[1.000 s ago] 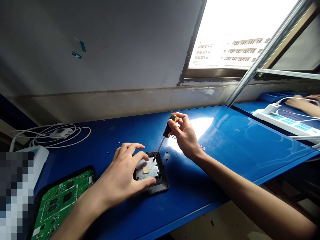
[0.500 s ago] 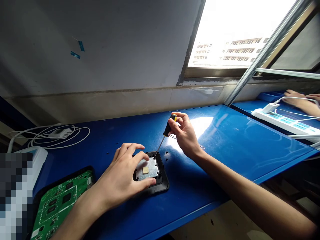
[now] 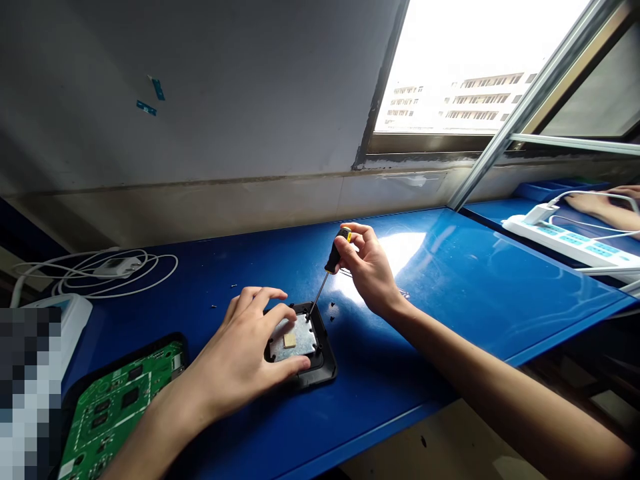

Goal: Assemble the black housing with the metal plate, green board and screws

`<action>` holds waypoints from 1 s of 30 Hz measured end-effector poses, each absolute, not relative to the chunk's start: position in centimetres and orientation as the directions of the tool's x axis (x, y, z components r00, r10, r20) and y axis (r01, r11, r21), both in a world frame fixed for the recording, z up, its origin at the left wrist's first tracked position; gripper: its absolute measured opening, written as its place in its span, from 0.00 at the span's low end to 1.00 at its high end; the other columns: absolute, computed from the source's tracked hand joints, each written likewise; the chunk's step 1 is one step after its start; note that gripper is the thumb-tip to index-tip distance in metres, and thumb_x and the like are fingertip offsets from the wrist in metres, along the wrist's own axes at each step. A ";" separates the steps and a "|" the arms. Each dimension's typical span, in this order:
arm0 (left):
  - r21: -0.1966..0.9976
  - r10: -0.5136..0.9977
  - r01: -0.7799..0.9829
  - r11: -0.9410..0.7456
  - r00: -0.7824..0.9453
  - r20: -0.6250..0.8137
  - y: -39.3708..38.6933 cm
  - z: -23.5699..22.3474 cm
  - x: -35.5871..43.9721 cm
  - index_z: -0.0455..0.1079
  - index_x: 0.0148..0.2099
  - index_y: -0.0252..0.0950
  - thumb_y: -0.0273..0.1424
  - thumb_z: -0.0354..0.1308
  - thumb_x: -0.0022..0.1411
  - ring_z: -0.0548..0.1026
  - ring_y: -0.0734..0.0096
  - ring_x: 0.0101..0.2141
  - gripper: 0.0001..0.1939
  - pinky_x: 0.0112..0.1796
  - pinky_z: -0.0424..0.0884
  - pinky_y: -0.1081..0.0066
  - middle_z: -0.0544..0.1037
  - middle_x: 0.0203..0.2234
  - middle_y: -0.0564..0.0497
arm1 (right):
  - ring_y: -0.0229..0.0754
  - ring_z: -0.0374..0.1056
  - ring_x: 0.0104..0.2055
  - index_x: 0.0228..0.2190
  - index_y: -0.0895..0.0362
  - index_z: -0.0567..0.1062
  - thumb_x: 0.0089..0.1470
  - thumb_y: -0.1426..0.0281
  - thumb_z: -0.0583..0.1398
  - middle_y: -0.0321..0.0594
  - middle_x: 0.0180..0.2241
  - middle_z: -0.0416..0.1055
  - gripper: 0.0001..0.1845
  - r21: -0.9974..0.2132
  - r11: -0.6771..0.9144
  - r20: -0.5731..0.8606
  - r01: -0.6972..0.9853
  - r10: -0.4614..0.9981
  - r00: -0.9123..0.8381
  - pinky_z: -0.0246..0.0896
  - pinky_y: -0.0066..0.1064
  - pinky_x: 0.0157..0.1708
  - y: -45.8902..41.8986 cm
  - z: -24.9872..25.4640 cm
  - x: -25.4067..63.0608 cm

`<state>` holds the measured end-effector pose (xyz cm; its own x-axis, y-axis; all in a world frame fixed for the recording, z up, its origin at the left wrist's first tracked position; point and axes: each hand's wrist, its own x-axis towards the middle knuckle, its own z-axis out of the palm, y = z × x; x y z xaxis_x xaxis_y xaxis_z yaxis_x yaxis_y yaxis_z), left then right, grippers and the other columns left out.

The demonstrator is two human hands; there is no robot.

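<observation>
A black plastic housing (image 3: 327, 367) lies on the blue tabletop, with a silvery metal plate (image 3: 303, 333) inside it. A small beige pad (image 3: 289, 341) sits on the plate. My left hand (image 3: 250, 340) grips the housing from the left, thumb at the near side and index finger at the far part of the plate. In my right hand (image 3: 369, 267) is a screwdriver (image 3: 334, 257) with a black and yellow handle, held tilted between thumb and fingers. Its tip meets the plate's far right corner, at a dark screw. Two small dark screws (image 3: 332, 311) lie just right of the housing.
At lower left, a green circuit board (image 3: 120, 400) rests in a black shell. Behind it are a coiled white cable with adapter (image 3: 120, 267) and a white device, partly pixelated. More tiny screws (image 3: 213, 307) lie nearby. Rightward stand a power strip (image 3: 570, 240), a metal post and another person's hands.
The screwdriver tip shifted slightly toward the corner and back, staying at the plate. Both hands keep nearly the same pose. The whole view has drifted a little.
</observation>
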<state>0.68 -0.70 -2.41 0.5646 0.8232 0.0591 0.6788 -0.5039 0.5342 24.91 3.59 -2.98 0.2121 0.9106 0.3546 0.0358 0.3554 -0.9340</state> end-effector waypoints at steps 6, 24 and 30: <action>0.537 0.824 0.676 -0.505 0.563 0.066 -0.7 -2.5 0.8 0.75 0.47 0.48 0.48 0.70 0.57 0.62 0.43 0.61 0.19 0.58 0.67 0.41 0.68 0.60 0.48 | 0.34 0.70 0.29 0.47 0.52 0.66 0.56 0.53 0.66 0.30 0.35 0.68 0.24 -0.933 0.358 0.357 0.036 0.909 0.212 0.71 0.31 0.27 3.6 -3.1 25.0; 0.531 0.810 0.659 -0.532 0.579 0.094 -0.6 -2.7 0.6 0.75 0.49 0.49 0.47 0.70 0.57 0.62 0.43 0.61 0.20 0.58 0.68 0.41 0.69 0.60 0.48 | 0.35 0.71 0.30 0.46 0.52 0.66 0.56 0.53 0.66 0.31 0.35 0.68 0.24 -0.938 0.342 0.346 0.058 0.910 0.228 0.72 0.30 0.28 3.8 -3.1 25.1; 0.529 0.805 0.653 -0.543 0.584 0.105 -0.6 -2.8 0.6 0.75 0.50 0.50 0.48 0.70 0.57 0.63 0.42 0.61 0.20 0.57 0.69 0.41 0.69 0.60 0.48 | 0.35 0.70 0.29 0.46 0.52 0.66 0.57 0.53 0.66 0.31 0.35 0.68 0.24 -0.934 0.351 0.355 0.059 0.908 0.224 0.72 0.31 0.27 3.9 -3.2 25.2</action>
<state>0.58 -0.56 -2.84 0.5842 0.8048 0.1048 0.6526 -0.5426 0.5289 25.17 3.94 -3.22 0.2235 0.9076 0.3553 0.0590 0.3512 -0.9344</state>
